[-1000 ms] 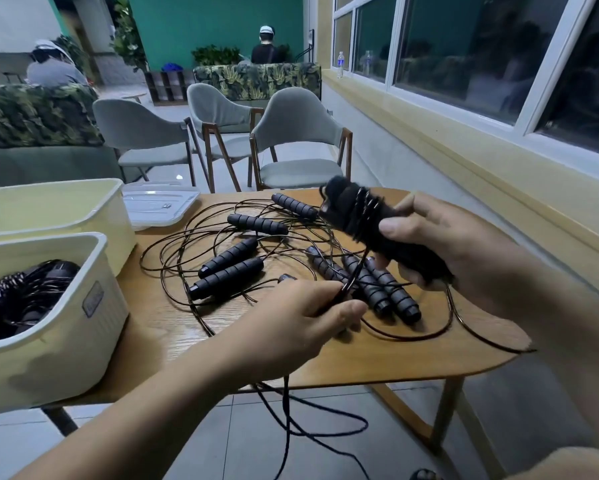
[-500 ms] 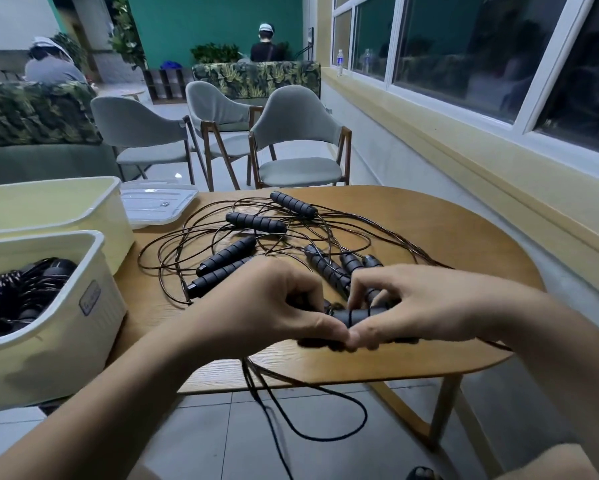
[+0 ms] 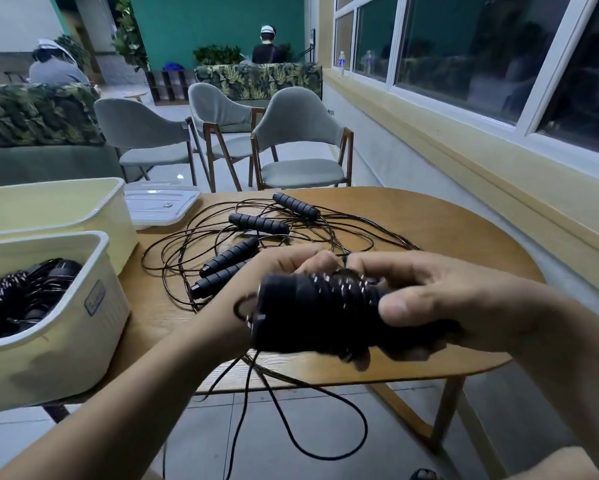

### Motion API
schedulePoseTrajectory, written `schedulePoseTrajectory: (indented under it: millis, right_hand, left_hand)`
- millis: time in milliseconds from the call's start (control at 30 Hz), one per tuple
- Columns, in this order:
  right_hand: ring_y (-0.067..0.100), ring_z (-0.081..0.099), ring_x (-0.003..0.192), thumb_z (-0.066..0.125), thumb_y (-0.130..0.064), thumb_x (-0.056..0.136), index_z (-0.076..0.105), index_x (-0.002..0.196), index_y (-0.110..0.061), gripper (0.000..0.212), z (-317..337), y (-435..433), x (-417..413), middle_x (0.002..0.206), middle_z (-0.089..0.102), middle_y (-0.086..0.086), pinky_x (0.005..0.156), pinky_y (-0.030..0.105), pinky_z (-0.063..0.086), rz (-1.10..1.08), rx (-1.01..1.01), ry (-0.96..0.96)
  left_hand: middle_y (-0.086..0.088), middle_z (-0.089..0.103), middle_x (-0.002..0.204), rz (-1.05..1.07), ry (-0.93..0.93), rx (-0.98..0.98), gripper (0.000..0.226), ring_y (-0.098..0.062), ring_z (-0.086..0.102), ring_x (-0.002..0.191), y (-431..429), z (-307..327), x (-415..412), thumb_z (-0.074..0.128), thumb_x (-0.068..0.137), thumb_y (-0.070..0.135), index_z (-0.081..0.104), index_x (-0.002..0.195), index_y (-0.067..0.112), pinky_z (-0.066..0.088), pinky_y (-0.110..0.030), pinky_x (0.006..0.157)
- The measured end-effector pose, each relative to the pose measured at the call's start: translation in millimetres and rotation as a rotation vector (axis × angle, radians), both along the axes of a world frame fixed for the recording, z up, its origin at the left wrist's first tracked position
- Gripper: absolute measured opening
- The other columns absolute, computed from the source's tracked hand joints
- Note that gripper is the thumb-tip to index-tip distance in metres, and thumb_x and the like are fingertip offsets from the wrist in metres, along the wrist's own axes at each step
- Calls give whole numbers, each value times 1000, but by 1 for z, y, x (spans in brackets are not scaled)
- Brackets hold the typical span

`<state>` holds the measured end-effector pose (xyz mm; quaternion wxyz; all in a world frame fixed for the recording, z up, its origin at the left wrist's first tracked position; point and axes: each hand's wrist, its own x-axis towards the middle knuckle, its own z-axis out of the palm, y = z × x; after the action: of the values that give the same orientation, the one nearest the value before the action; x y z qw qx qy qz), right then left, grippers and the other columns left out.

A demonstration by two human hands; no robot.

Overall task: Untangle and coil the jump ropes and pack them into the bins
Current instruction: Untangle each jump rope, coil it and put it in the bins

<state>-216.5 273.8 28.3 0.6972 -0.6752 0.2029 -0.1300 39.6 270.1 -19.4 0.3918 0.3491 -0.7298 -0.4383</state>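
surface (image 3: 447, 230): round wooden top. Bins sit at its left, ropes in the middle, and both grips are over the near edge.
chairs (image 3: 301, 133): three grey ones beyond the far edge of the surface, all unoccupied.
near bin (image 3: 49, 348): cream, at the left near corner of the surface. It holds coils (image 3: 21, 299) of black rope that are already wound.
far bin (image 3: 66, 209): cream, just behind the near bin and touching it or nearly so. Its contents are not visible from this angle.
lid (image 3: 159, 206): pale, lying flat on the surface just right of the far bin.
tangle (image 3: 256, 233): thin dark cords looped over each other mid-surface, between the lid and the grips.
handles (image 3: 229, 256): four loose black foam ones lie in the tangle. Two are side by side near the left grip and two are farther back.
bundle (image 3: 312, 313): black handles with cord wound round them, held in the air over the near edge of the surface, a bit blurred.
right grip (image 3: 447, 296): wrapped round the right end of the bundle, thumb pressed on the front.
left grip (image 3: 277, 265): behind the left end of the bundle, fingers curled over its top.
loose cord (image 3: 291, 420): hangs from the bundle below the surface edge and loops above the floor.
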Motion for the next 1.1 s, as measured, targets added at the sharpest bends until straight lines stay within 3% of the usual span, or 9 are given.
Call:
schedulePoseTrajectory:
  millis: [100,233,367,533,633,767,867,1000,1100]
  right_hand:
    - [30,56,60,83,-50,87,41,137,11,90,4,-6,-1,104,65,37,44,26,36,-92,-25,-122]
    - [17,55,56,70,-52,93,49,137,9,78,9,-14,-5,102,69,27,46,22,42,-352,-116,-143]
    - [21,50,60,66,-48,93,55,127,0,60,11,-10,-7,98,74,21,47,27,32,-654,-248,-86]
    - [17,60,62,83,-61,74,55,129,-32,68,9,-7,2,97,79,19,54,33,38,-872,-332,131]
    - [6,72,67,80,-70,71,60,116,-51,53,2,-6,3,97,79,2,67,34,52,-856,-476,306]
    - [8,74,81,77,-69,79,60,113,-54,41,0,-7,2,97,76,-8,77,33,60,-743,-591,514]
    - [10,75,80,71,-80,74,61,113,-56,47,-2,-7,5,97,79,-9,80,40,63,-618,-540,608]
    - [8,74,85,68,-83,73,63,116,-55,51,-3,-8,6,103,80,-11,84,39,60,-441,-449,635]
    - [18,69,79,71,-68,88,65,117,-44,38,0,-3,7,104,81,0,66,38,51,-303,-343,593]
  left_hand:
    - [-1,49,64,75,-13,126,34,-18,45,59,9,-5,-6,58,107,24,71,75,29,38,-30,60]
    - [-6,26,64,-16,34,156,47,-18,24,55,17,5,-21,44,111,45,70,84,17,21,-28,49]
    - [-10,32,67,17,-104,145,42,-18,31,55,17,0,-22,48,111,40,68,97,6,27,-29,49]
    - [26,64,62,5,-449,-50,16,-7,56,48,19,1,-25,62,107,31,70,102,18,43,-22,50]
    - [32,64,63,-5,-491,-101,15,-4,58,46,21,7,-24,64,106,29,72,101,17,41,-16,49]
    - [24,64,65,39,-430,-172,15,-5,56,46,20,13,-19,68,104,28,69,88,29,40,-19,47]
    - [19,63,64,101,-440,-279,11,-4,56,53,18,16,-11,74,99,34,75,89,28,37,-19,50]
    - [21,67,65,28,-321,-193,9,6,61,56,18,22,1,79,92,18,77,91,10,40,-5,54]
    - [9,71,72,18,-282,-218,16,-4,63,59,16,26,7,85,83,28,77,88,14,45,-12,54]
